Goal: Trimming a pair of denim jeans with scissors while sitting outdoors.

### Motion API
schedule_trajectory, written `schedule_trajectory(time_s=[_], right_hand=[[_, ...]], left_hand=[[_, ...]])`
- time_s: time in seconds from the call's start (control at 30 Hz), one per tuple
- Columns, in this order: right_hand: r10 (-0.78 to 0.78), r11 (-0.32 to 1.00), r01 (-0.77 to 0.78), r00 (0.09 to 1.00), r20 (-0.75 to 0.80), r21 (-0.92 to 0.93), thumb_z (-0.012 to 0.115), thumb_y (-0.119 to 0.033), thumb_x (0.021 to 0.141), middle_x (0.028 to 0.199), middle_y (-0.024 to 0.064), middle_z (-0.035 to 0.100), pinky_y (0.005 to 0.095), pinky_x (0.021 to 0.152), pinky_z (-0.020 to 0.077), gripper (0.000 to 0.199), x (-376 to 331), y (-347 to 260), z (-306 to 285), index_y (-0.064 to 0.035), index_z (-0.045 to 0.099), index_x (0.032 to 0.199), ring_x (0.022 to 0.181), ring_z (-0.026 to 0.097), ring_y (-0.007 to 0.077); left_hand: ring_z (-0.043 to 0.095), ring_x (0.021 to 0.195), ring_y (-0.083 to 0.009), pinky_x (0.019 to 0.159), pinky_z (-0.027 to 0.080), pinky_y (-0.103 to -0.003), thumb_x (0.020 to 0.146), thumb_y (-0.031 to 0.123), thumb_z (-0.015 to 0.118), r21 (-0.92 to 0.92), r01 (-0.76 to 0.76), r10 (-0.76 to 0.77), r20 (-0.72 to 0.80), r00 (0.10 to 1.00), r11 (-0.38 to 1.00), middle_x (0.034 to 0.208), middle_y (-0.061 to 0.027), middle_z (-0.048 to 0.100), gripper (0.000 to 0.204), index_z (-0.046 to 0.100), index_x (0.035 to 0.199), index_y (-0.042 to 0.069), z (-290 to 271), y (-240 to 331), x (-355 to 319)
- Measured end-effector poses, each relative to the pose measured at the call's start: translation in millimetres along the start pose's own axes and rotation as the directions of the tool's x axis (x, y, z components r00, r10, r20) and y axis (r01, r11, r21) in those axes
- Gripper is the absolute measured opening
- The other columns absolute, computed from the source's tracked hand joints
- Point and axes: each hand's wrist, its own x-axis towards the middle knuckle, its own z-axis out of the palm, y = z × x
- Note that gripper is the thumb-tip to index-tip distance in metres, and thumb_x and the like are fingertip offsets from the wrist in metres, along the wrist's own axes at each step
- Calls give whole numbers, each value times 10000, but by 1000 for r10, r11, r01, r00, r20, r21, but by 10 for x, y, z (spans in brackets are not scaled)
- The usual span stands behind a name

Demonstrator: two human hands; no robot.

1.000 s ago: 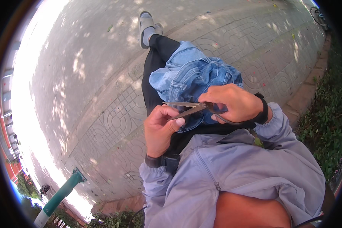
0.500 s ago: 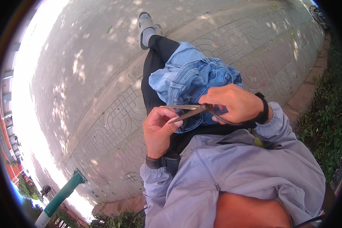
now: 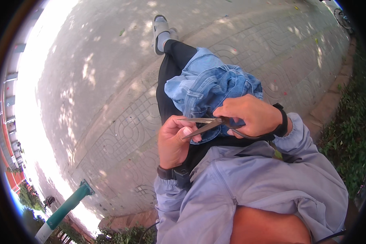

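My right hand (image 3: 256, 116) grips a pair of dark metal scissors (image 3: 205, 129) by the handles. The blades are spread apart and point left, toward my left hand (image 3: 173, 142). That hand is closed in a pinch beside the blade tips, its thumb next to the lower blade. Whatever lies between its fingers is too small or hidden to make out. A bunched light-blue denim garment (image 3: 205, 87), with seams and a belt loop showing, rests across my lap just beyond both hands. Part of it is covered by my right hand and the scissors.
My crossed legs in black trousers (image 3: 165, 87) stretch out over patterned paving (image 3: 130, 126). A green and white post (image 3: 69, 205) stands at the lower left. Along the right runs a brick edging (image 3: 327, 101) with low plants (image 3: 347, 122) behind it.
The whole view has shifted slightly, with legs and garment appearing lower and further right. My hands keep nearly the same pose, and the scissor blades remain parted.
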Motion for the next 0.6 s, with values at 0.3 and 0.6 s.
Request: schedule_trajectory(time_s=[0.3,0.6], right_hand=[[-60,998,60,998,-5,21,785,-99,712,900,91,622,336,592,510,504,53,-13,-11,-42,604,1179,675,638,242],[17,1000,-17,1000,3,17,744,-123,742,892,101,656,351,576,497,386,32,-28,-44,-54,622,1102,668,643,255]], left_hand=[[666,738,-223,676,547,-322,885,98,718,3,-21,21,-27,999,1000,895,-140,645,231,579,1029,-16,33,-62,5],[649,737,-215,681,545,-319,877,61,721,158,-111,127,-90,988,981,924,-141,624,186,581,964,-26,79,-47,-16]])
